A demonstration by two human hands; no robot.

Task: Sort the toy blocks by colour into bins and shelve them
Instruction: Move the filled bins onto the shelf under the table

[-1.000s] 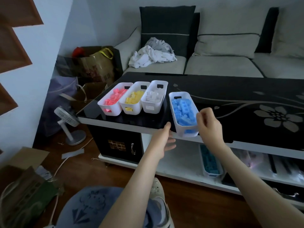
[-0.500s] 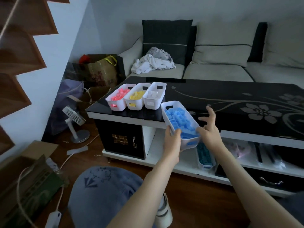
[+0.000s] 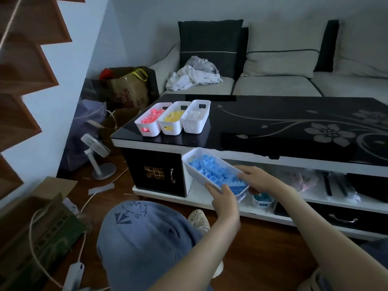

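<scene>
My left hand point(image 3: 223, 198) grips the near end of the bin of blue blocks point(image 3: 212, 173), and my right hand point(image 3: 257, 179) clasps its right rim. The bin sits tilted in the air before the table's lower shelf point(image 3: 220, 203). On the black tabletop point(image 3: 273, 127) the pink point(image 3: 152, 118), yellow point(image 3: 173, 118) and white point(image 3: 195, 116) bins stand side by side.

Table top point(image 3: 273, 127) is glossy black glass with a floral print, bins point(image 3: 190, 164) look like smooth matt white plastic, blocks point(image 3: 212, 171) shiny plastic. Sofa point(image 3: 273, 87) is matt woven cloth, floor point(image 3: 262, 259) polished wood.
</scene>
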